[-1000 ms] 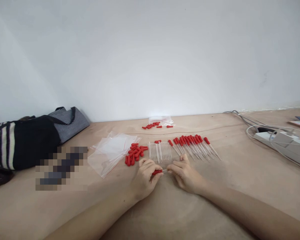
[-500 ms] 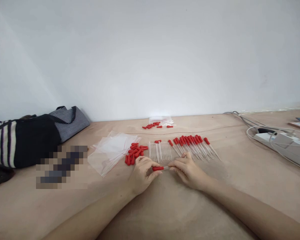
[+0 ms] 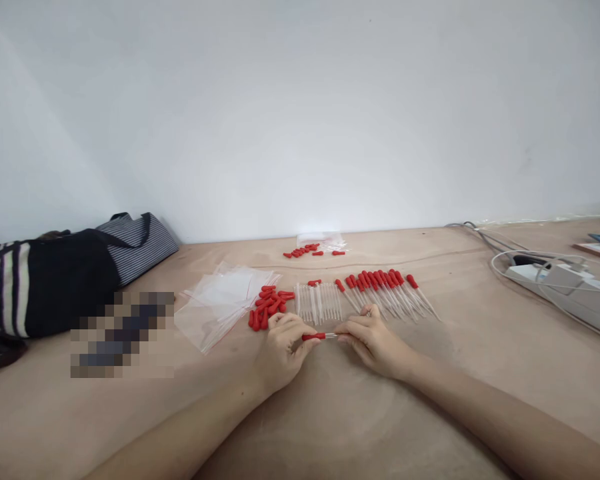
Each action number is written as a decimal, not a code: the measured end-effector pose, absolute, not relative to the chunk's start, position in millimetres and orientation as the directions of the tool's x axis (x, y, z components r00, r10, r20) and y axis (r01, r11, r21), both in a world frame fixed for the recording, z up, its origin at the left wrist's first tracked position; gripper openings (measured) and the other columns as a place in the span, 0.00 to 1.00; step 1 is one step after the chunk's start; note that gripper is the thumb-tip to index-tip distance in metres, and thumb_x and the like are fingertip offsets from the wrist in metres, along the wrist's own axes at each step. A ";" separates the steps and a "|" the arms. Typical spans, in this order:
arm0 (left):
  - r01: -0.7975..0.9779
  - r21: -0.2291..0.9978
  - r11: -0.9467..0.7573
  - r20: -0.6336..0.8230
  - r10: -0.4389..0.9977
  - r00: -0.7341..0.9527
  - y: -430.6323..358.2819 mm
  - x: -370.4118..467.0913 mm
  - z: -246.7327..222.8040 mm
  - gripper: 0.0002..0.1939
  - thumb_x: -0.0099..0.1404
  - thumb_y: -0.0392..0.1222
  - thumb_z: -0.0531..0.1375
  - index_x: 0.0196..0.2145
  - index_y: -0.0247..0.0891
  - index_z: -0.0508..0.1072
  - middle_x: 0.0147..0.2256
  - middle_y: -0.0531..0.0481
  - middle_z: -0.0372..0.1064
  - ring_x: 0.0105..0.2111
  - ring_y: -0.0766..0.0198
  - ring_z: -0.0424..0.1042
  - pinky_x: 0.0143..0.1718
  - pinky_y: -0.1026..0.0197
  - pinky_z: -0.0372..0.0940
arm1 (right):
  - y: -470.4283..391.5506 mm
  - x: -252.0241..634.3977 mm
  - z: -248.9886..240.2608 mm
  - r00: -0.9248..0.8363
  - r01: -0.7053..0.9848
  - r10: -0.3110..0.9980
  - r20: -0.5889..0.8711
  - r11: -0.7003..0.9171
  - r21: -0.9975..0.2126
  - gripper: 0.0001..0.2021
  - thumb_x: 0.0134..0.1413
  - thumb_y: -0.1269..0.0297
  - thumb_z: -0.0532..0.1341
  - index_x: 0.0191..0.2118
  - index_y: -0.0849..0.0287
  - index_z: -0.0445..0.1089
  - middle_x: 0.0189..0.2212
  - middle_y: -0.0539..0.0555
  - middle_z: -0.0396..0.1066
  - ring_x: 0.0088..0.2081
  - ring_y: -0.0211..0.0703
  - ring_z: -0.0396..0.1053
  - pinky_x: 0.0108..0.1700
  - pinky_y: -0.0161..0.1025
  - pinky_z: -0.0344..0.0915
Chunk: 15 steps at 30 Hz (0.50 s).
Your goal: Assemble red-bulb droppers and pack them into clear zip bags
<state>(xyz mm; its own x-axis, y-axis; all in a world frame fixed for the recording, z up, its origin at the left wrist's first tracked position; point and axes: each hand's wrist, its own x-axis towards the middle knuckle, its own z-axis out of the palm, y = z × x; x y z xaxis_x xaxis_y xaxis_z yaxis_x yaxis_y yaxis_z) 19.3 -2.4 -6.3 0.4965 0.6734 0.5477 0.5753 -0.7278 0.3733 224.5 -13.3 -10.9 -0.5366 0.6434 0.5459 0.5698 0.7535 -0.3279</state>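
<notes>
My left hand (image 3: 286,343) pinches a red rubber bulb (image 3: 314,337) between thumb and fingers. A clear thin tube (image 3: 331,335) runs from the bulb's open end to my right hand (image 3: 373,339), whose fingertips are closed on it. Beyond my hands lies a row of clear tubes (image 3: 319,303) without bulbs. Right of it several tubes with red bulbs (image 3: 380,280) lie side by side, slanting. A pile of loose red bulbs (image 3: 270,305) is just beyond my left hand.
Clear plastic bags (image 3: 220,300) lie left of the bulbs. Farther back are more red bulbs (image 3: 305,251) and a small bag (image 3: 320,239). A dark bag (image 3: 75,280) stands at the left, a white power strip (image 3: 555,287) with cables at the right.
The view has shifted very slightly. My left fingers look pressed a little closer on the red bulb; both hands keep nearly the same place.
</notes>
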 end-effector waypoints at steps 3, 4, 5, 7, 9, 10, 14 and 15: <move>0.614 0.398 -0.681 0.491 0.724 0.484 0.2 17.9 -7.6 0.09 0.58 0.48 0.58 0.32 0.41 0.70 0.30 0.52 0.71 0.33 0.60 0.67 0.40 0.55 0.54 | -10.9 228.5 -8.9 -0.536 0.616 0.653 0.535 0.736 -0.281 0.09 0.56 0.68 0.51 0.32 0.58 0.68 0.25 0.50 0.71 0.29 0.37 0.64 0.39 0.40 0.46; 0.636 0.399 -0.661 0.486 0.740 0.464 1.2 16.9 -7.8 0.13 0.55 0.49 0.60 0.36 0.41 0.69 0.34 0.50 0.71 0.37 0.58 0.66 0.41 0.54 0.55 | -8.3 230.9 -8.9 -0.506 0.653 0.673 0.539 0.707 -0.271 0.09 0.55 0.68 0.51 0.32 0.58 0.69 0.25 0.51 0.70 0.29 0.38 0.64 0.38 0.40 0.46; 0.663 0.395 -0.636 0.489 0.757 0.434 2.3 15.5 -8.0 0.18 0.53 0.51 0.61 0.40 0.40 0.68 0.37 0.48 0.69 0.40 0.56 0.65 0.42 0.53 0.55 | -4.5 233.5 -9.0 -0.452 0.701 0.707 0.544 0.659 -0.274 0.09 0.54 0.67 0.52 0.31 0.58 0.69 0.25 0.51 0.70 0.30 0.38 0.64 0.37 0.39 0.47; 0.726 0.381 -0.572 0.502 0.788 0.358 4.3 12.3 -7.6 0.24 0.51 0.49 0.63 0.45 0.41 0.65 0.43 0.46 0.66 0.44 0.53 0.62 0.44 0.51 0.54 | 6.4 238.6 -9.3 -0.296 0.796 0.797 0.526 0.510 -0.326 0.11 0.54 0.65 0.51 0.29 0.58 0.70 0.26 0.53 0.71 0.29 0.39 0.65 0.35 0.38 0.49; 0.786 0.361 -0.502 0.509 0.812 0.285 6.6 8.7 -6.2 0.21 0.52 0.46 0.61 0.44 0.42 0.65 0.43 0.47 0.65 0.45 0.53 0.62 0.44 0.50 0.54 | 19.5 241.4 -8.3 -0.140 0.860 0.886 0.441 0.330 -0.390 0.12 0.54 0.64 0.50 0.29 0.59 0.70 0.26 0.54 0.71 0.29 0.39 0.66 0.33 0.36 0.52; 0.807 0.352 -0.474 0.511 0.820 0.258 7.9 7.0 -4.9 0.17 0.54 0.44 0.60 0.43 0.42 0.67 0.43 0.48 0.65 0.44 0.53 0.62 0.44 0.51 0.54 | 25.7 241.3 -7.1 -0.078 0.885 0.920 0.385 0.242 -0.399 0.12 0.54 0.63 0.50 0.30 0.60 0.70 0.26 0.54 0.71 0.29 0.40 0.66 0.32 0.35 0.53; 0.853 0.309 -0.421 0.483 0.842 0.240 19.8 3.1 8.2 0.06 0.57 0.40 0.57 0.33 0.44 0.72 0.39 0.50 0.67 0.43 0.55 0.63 0.42 0.52 0.53 | 41.5 232.0 0.6 0.077 0.958 0.977 0.201 -0.016 -0.287 0.11 0.53 0.66 0.50 0.36 0.62 0.68 0.30 0.58 0.72 0.34 0.45 0.68 0.31 0.35 0.55; 0.866 0.298 -0.402 0.455 0.857 0.242 25.5 3.4 13.5 0.06 0.58 0.40 0.56 0.32 0.44 0.72 0.39 0.50 0.68 0.43 0.55 0.62 0.43 0.51 0.52 | 43.1 228.7 2.4 0.093 0.964 0.980 0.178 -0.044 -0.261 0.11 0.52 0.67 0.50 0.36 0.62 0.67 0.31 0.59 0.71 0.35 0.46 0.69 0.31 0.35 0.55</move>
